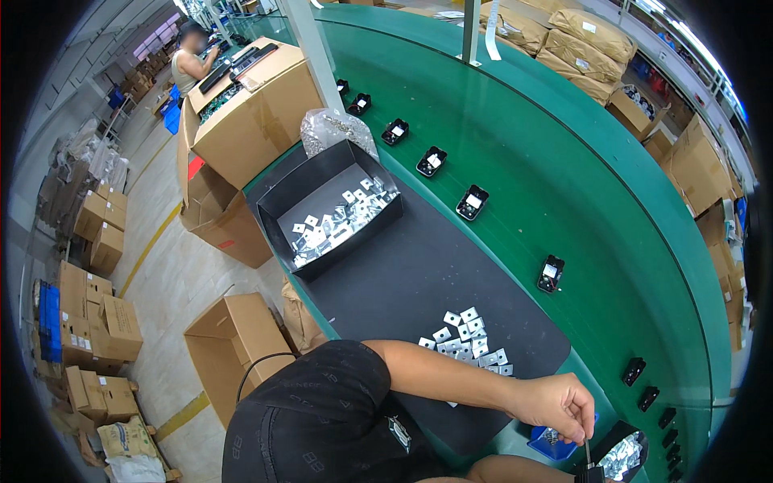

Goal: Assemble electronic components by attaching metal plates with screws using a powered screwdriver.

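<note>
My left hand (562, 409) is closed in a pinch on a thin metal rod (588, 449), which points down at a small black part (592, 473) by the lower edge. Just under this hand sits a blue tray (550, 444) with small metal pieces in it. My right forearm (515, 468) runs along the bottom of the picture; its hand is cut off there and its fingers are hidden. To the right stands a black container (640, 439) of shiny metal pieces. Square metal plates with holes (467, 338) lie loose on the dark mat (403, 282), beyond my left forearm.
A black bin (338, 256) of metal plates stands at the mat's far end, beside a plastic bag (338, 133). Black device housings (473, 202) line the green conveyor (564, 185). Cardboard boxes (250, 113) stand at the left, where a person (190, 64) works farther back.
</note>
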{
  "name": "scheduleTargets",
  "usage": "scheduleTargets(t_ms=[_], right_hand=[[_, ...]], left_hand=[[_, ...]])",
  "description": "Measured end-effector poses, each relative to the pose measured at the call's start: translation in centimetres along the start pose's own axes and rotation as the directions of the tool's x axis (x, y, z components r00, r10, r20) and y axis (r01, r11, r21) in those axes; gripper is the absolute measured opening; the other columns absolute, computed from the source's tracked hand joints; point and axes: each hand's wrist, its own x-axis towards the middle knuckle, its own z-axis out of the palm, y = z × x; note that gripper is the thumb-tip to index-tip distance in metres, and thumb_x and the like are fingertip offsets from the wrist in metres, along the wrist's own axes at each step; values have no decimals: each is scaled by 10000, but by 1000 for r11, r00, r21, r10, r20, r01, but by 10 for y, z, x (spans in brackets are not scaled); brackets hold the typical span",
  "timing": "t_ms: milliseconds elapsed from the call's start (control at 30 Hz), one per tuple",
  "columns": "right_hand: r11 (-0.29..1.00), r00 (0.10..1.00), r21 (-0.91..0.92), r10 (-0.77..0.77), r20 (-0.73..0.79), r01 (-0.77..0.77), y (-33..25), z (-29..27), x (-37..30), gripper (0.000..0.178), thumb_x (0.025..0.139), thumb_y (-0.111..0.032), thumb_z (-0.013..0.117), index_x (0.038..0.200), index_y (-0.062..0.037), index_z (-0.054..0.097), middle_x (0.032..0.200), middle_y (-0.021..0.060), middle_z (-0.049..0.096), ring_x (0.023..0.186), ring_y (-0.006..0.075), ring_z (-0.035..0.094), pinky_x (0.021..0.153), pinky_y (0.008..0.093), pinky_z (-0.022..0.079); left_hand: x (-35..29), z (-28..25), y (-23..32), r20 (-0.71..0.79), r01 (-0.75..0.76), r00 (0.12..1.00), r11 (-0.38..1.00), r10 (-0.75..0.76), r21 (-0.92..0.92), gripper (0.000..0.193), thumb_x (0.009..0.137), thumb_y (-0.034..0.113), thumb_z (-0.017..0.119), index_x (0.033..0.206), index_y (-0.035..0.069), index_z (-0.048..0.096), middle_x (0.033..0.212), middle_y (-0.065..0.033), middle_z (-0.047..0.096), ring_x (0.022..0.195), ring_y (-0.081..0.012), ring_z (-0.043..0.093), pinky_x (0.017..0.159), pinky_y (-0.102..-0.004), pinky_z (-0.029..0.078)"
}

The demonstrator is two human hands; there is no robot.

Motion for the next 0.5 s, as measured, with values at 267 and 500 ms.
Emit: scheduleTargets(t_ms=[267,500], right_hand=[[991,993,90,-91,-76,98,5,10,4,404,854,-128,620,1248,-176,545,711,-29,547,518,87,538,503,246,492],[966,987,221,-112,-113,135,14,15,7,448,795,-47,719,1207,-153,579,659,-5,594,508,98,581,490,236,522]], left_hand=[[-4,2,0,20,-12,1000,999,11,49,136,834,-49,668,969,-40,655,925,-115,687,825,-138,663,740,-247,533],[-15,-2,15,-12,13,1000,964,-11,265,100,846,-12,675,944,-35,680,933,-117,700,864,-148,679,762,-258,551]])
